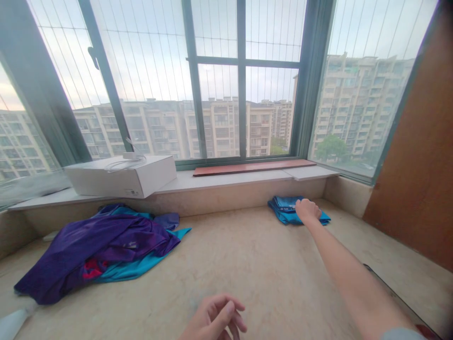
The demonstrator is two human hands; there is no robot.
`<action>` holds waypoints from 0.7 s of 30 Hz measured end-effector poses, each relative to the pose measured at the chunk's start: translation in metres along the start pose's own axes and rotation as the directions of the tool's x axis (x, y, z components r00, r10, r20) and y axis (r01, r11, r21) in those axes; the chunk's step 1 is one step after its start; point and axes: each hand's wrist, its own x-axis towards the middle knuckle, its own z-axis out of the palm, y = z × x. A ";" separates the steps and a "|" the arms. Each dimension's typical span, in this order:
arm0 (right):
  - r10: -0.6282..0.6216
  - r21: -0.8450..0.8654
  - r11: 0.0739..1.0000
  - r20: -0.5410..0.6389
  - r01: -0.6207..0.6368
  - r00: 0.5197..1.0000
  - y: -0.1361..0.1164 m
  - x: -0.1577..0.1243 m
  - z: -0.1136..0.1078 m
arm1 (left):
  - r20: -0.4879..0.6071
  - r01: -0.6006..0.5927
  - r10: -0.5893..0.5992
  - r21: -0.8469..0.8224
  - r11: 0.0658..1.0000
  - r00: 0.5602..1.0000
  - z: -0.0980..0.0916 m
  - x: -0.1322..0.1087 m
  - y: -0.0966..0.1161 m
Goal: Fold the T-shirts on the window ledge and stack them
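At the back right of the stone ledge lies a small, neatly folded blue garment (pixel 286 213). My right hand (pixel 307 210) reaches out to it with curled fingers, closed at its top right part; the fingertips are partly hidden. Close to me, at the bottom middle, my left hand (pixel 221 318) hovers over the ledge, fingers loosely bent and apart, holding nothing. On the left, a crumpled heap of purple and turquoise clothing (pixel 116 241) is spread out, with a red patch near its lower edge.
A white box (pixel 120 177) with a coiled white cable (pixel 127 161) on top stands on the window sill (pixel 219 182). A reddish-brown board (pixel 255 167) lies along the window. At right are a brown panel (pixel 410 179) and a dark-edged flat object (pixel 396 295) by my forearm.
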 end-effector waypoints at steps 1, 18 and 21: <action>-0.041 -0.053 0.998 -0.004 0.041 0.999 0.000 -0.002 0.003 | 0.015 0.009 -0.009 0.014 1.000 1.000 -0.001 0.001 -0.002; -0.233 -0.469 0.825 0.228 0.316 0.945 0.023 0.011 0.044 | 0.031 -0.066 0.063 0.104 0.992 0.998 0.011 -0.008 0.010; -0.371 -0.367 0.834 0.183 0.413 0.911 -0.002 -0.030 0.046 | 0.003 -0.094 0.094 0.018 0.995 0.996 0.013 -0.009 0.011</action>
